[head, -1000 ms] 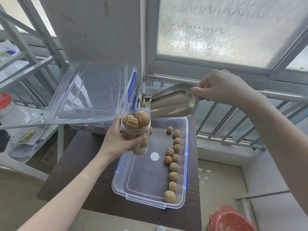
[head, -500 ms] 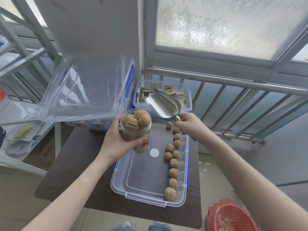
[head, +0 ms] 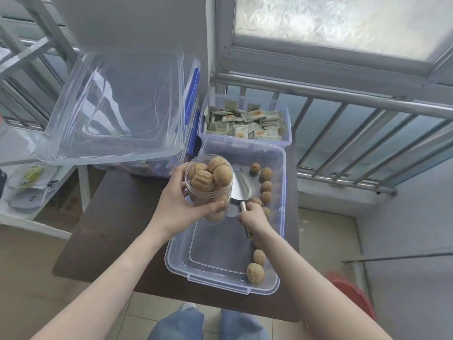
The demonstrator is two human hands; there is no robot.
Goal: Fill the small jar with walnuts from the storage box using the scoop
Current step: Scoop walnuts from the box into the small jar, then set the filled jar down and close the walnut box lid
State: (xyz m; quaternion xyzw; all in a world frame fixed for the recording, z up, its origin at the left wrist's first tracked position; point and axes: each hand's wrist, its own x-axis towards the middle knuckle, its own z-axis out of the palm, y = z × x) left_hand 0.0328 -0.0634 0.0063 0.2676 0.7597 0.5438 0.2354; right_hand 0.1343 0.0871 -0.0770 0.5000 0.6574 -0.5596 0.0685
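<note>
- While gripped in the left hand (head: 182, 209) above the storage box (head: 282, 217), the small jar (head: 209, 185) is already heaped with walnuts above the rim; judged nearly or fully done.
- Left hand clamped round the jar wall, thumb across the lower front; jar mouth tipped slightly toward the camera.
- Right hand (head: 252, 217) closed on the handle of the scoop (head: 242, 186); bowl empty, lying low inside the box, just at 3 o'clock of the jar.
- If one more load is wanted: slide the scoop lip flat along the box floor toward 1 o'clock, under the loose walnuts (head: 266, 186) lined against the right wall; take one or two only, since a heaped jar sheds extras.
- Keep the jar level and over the box, so any spill drops back in.
- Edges: right box wall close at 3 o'clock of the scoop, little side room; open floor of the box toward 6 o'clock, free for drawing back.
- Second tub of packets (head: 245, 126) at 12 o'clock, touching or just beside the box; large clear lid (head: 117, 109) at 10 o'clock, overhanging toward the jar.
- Table edge (head: 171, 296) at 6 o'clock, just beyond the box.
</note>
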